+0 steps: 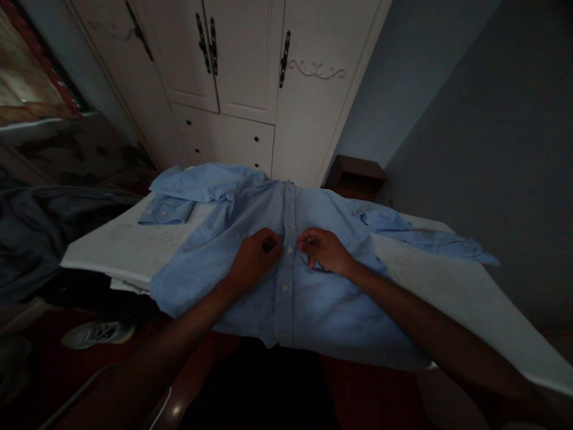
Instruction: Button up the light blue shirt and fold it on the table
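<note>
A light blue button-up shirt (322, 310) lies spread front-up on a white board, its sleeves stretched out to both sides. Down its middle runs the placket, where a white button (290, 249) sits between my two hands. My left hand (257, 257) is closed in a pinch at the placket's left edge, thumb and forefinger on the cloth. On the other side of the button, my right hand (326, 249) pinches the shirt at the placket's right edge, its other fingers curled. Lower on the placket, another white button (285, 288) is fastened.
The white board (111, 251) extends past the shirt on both sides. Beyond it stands a white wardrobe (242, 71), with a small brown cabinet (358, 173) beside it. Dark clothing (54, 227) is piled at left. A shoe (98, 334) rests on the red floor, near a white cord (161, 409).
</note>
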Tool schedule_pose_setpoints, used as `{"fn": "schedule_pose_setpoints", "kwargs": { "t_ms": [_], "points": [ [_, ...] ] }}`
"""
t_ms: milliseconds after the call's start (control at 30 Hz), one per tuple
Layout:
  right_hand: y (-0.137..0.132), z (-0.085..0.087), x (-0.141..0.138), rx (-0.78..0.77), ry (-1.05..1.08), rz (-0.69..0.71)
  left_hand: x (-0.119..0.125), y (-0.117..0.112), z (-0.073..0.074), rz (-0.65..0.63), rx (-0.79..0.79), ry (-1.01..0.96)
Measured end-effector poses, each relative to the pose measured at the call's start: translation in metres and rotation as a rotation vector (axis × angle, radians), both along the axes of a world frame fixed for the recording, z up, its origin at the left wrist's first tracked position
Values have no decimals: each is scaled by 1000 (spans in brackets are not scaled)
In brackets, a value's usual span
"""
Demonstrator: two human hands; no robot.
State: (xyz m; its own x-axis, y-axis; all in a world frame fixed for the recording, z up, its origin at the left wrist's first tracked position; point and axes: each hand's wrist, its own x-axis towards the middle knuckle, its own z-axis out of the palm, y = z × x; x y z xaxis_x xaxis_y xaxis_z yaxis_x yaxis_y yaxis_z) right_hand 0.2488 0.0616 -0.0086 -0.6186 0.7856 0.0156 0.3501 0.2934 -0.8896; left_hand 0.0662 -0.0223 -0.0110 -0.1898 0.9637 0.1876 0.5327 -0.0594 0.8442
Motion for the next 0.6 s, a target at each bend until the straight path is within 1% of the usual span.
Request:
{"fn": "schedule_pose_setpoints", "kwargs": {
  "t_ms": [167,233,300,333,433,500,533,600],
  "points": [
    [2,-4,9,-83,-11,-29,-21,5,2,46,-15,55],
    [0,-6,21,-51,-1,-63,-33,2,2,56,-23,90],
    [-4,-8,38,61,-15,-97,-47,-4,3,83,-36,185],
    [-6,-7,49,133,-42,-113,-55,-8,4,105,-42,265],
    [-11,-4,84,348,-197,-192,-82,-23,12,193,-48,569],
    [-11,-1,107,462,-319,-276,-100,-33,18,264,-67,714],
    [-10,0,118,510,-379,-321,-107,-37,21,287,-92,743],
    [-6,1,136,585,-494,-412,-119,-44,25,313,-168,723]
  ]
}}
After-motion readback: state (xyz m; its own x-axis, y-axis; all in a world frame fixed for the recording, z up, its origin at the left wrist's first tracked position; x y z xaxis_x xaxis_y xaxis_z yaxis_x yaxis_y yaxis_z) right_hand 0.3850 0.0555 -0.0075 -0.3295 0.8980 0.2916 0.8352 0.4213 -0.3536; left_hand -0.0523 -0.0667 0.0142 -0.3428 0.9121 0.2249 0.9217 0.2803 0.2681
